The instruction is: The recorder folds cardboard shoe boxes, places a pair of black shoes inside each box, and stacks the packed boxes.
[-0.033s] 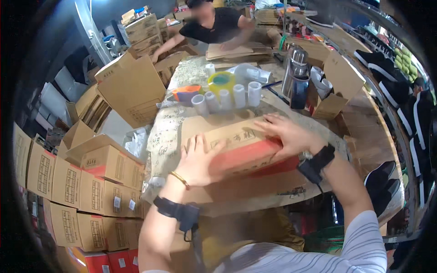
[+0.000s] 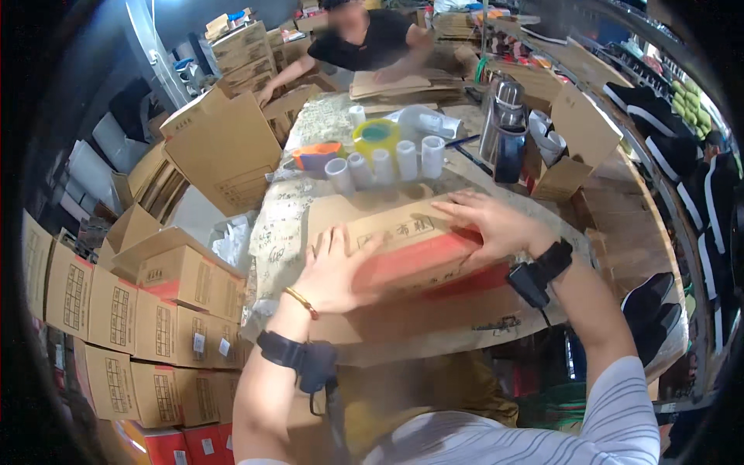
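A brown cardboard shoebox [image 2: 415, 260] with a red band along its near side lies in front of me on the table. My left hand [image 2: 333, 271] presses on its left end, the fingers spread over the top edge. Around the right end wraps my right hand [image 2: 492, 225], its thumb on the near side and its fingers on top. The shoebox is held between both hands. Beneath it lies a flat brown cardboard piece [image 2: 364, 332], partly red. The box's underside is hidden.
Beyond the box stand several white rolls [image 2: 380, 167], a yellow tape roll [image 2: 376, 132] and a steel flask [image 2: 508, 97]. Stacked shoeboxes [image 2: 112, 310] fill the left. Black shoes [image 2: 673, 159] line a rack at right. Across the table, a person [image 2: 360, 43] reaches among cardboard.
My wrists have shifted very slightly outward. The shoebox stays between my hands in nearly the same place.
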Demonstrator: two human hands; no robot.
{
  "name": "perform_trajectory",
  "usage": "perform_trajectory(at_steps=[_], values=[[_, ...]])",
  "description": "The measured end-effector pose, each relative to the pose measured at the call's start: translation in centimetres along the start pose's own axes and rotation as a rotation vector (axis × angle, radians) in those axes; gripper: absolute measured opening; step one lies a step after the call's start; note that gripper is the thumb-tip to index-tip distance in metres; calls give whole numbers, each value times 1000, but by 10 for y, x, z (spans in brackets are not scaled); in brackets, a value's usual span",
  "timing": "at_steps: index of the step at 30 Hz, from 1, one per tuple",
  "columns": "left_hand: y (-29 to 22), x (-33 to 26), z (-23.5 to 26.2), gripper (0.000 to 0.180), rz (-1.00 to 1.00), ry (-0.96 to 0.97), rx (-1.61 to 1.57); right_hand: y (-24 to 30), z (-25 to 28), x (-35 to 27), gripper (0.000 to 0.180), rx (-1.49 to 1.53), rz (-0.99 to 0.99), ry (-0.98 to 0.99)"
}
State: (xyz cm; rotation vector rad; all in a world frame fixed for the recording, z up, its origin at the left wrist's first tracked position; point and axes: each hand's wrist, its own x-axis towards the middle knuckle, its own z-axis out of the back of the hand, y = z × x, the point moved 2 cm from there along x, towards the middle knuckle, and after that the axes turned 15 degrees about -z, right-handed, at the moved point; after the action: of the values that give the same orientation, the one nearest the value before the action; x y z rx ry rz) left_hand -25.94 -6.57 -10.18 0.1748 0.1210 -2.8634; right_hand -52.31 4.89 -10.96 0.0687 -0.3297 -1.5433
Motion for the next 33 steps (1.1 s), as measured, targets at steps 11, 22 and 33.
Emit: perform_trajectory(at_steps=[11, 22, 33], values=[[-6, 1, -2, 100, -64, 32, 113, 16, 10, -3, 86, -173, 49, 34], [-22, -18, -41, 95, -76, -239, 109, -2, -34, -35, 62, 151, 79, -225], [-53, -53, -138, 124, 318, -1470, -1066, 44, -101, -50, 63, 1986, -466, 208]])
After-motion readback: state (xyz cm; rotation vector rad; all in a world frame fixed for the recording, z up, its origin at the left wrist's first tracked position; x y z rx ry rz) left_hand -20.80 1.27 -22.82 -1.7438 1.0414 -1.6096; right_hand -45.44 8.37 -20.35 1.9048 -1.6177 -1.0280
